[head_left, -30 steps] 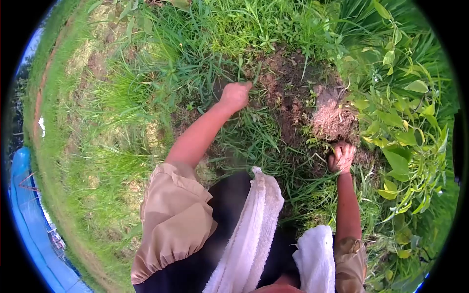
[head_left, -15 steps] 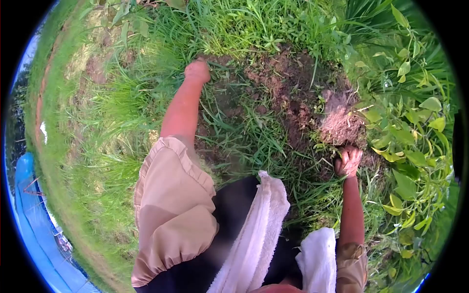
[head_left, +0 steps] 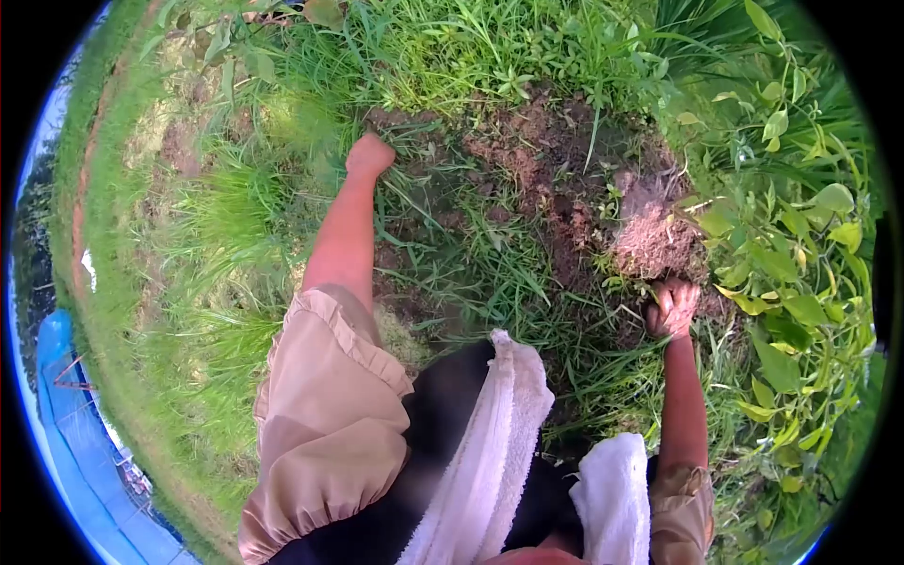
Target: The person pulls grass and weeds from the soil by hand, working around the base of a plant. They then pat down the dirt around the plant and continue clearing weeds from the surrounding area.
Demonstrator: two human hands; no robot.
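My left hand (head_left: 370,155) is closed in a fist at the edge of the long grass, left of the bare soil; what it holds, if anything, is hidden. On the right, my right hand (head_left: 674,307) rests with curled fingers against a clump of reddish soil and roots (head_left: 654,247). Its fingertips are hidden under the clump. Between the hands lie dark soil (head_left: 556,151) and loose, flattened green grass (head_left: 499,254).
Leafy green plants (head_left: 786,311) stand close beside my right hand. Tall grass (head_left: 235,202) grows at the left. A white towel (head_left: 490,443) hangs down in front of me. Blue sheeting (head_left: 85,443) shows at the far lower left.
My left hand has moved slightly down and to the left, away from the upper soil edge. My right hand stays at the soil clump.
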